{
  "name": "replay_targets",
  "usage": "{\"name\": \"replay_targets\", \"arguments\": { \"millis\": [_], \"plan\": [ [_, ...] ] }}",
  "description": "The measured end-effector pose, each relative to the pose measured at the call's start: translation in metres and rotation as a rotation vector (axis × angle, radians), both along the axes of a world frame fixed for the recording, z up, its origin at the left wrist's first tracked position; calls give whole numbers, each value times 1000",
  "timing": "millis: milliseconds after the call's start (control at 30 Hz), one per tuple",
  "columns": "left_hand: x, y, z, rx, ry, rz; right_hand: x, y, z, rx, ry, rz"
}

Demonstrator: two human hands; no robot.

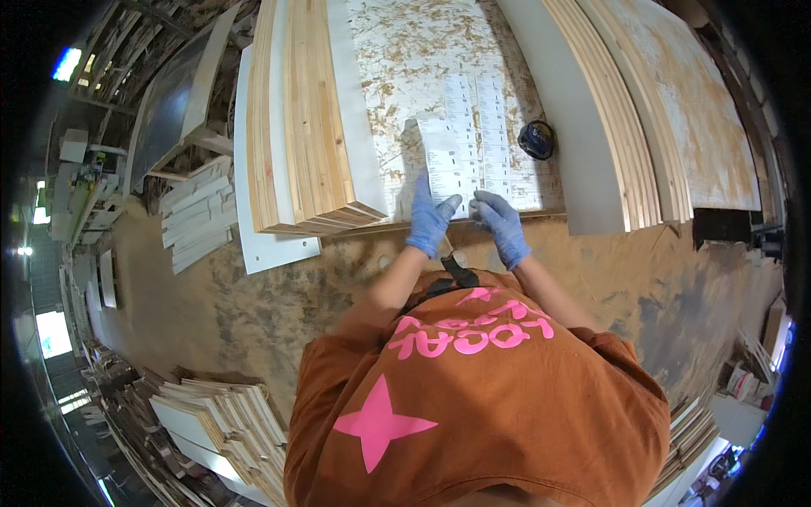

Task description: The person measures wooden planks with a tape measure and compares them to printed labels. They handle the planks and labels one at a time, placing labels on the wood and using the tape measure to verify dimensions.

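A white sheet of printed labels (441, 156) is held at its lower left by my left hand (432, 223), in a blue glove, with the thumb over the front and the other fingers partly hidden behind it. My right hand (501, 225), also gloved in blue, is closed in a pinch by the sheet's lower right edge. Whatever is between those fingertips is too small to make out. More label sheets (492, 114) lie behind and beside the held one, on a worn white tabletop (397, 51) with brown scuffs. To their right sits a round, dark tape measure or similar object (536, 139).
Stacked wooden-edged panels (312, 127) flank the work surface on the left, and further stacked panels (625, 127) stand on the right. White strips (198, 207) are piled farther left. Behind me at lower left, more boards (224, 422) lean together on the dusty brown floor (169, 313).
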State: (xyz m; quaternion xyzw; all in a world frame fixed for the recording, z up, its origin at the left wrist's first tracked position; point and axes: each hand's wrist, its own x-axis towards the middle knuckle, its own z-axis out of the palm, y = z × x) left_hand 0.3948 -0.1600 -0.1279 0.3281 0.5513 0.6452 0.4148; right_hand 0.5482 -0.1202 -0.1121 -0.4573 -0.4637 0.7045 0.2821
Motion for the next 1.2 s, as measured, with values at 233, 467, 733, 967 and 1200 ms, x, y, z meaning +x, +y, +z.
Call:
{"name": "replay_targets", "arguments": {
  "millis": [233, 467, 733, 967, 1200],
  "plan": [
    [12, -23, 16, 27, 148, -151, -18, 14, 17, -85, 158, -26],
    [16, -31, 24, 80, 177, -165, -16, 9, 25, 31, 198, -68],
    [5, -27, 65, 71, -196, -134, 1, -11, 35, 162, 168, 114],
    [-12, -11, 87, 206, -63, -62, 16, -28, 27, 271, 40, 244],
    [-20, -8, 75, 250, -61, -86, 22, -35, 31, 267, 54, 285]
  ]
}}
